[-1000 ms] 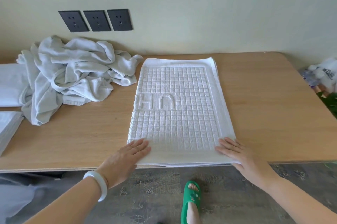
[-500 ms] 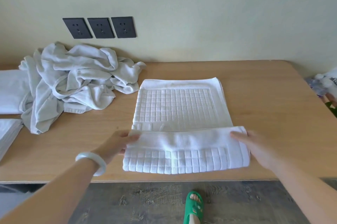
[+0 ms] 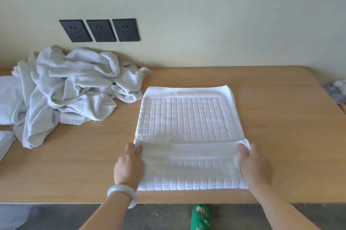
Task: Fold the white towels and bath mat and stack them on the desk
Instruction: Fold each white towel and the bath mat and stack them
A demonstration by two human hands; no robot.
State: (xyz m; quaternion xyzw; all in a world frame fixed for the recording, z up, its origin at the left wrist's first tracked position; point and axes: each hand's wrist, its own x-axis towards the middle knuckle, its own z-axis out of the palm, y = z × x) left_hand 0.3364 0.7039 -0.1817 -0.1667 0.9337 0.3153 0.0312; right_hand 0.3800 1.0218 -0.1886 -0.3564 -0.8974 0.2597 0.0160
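Flap (image 3: pixel 191 156) forward between left grip (image 3: pixel 129 164), right grip (image 3: pixel 255 166)

Open desk (image 3: pixel 280 126) surface right of the bath mat (image 3: pixel 187 117); crumpled towel heap (image 3: pixel 74 89) just beside its far-left corner

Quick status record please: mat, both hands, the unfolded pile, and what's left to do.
bath mat: on the desk, near part folded over away from the person, far part flat
left hand: pinches the folded edge's left corner
right hand: pinches the folded edge's right corner
towel pile: crumpled, left of the mat
folded towels: desk's left edge, partly out of view
remaining: finish the mat, fold the pile, stack
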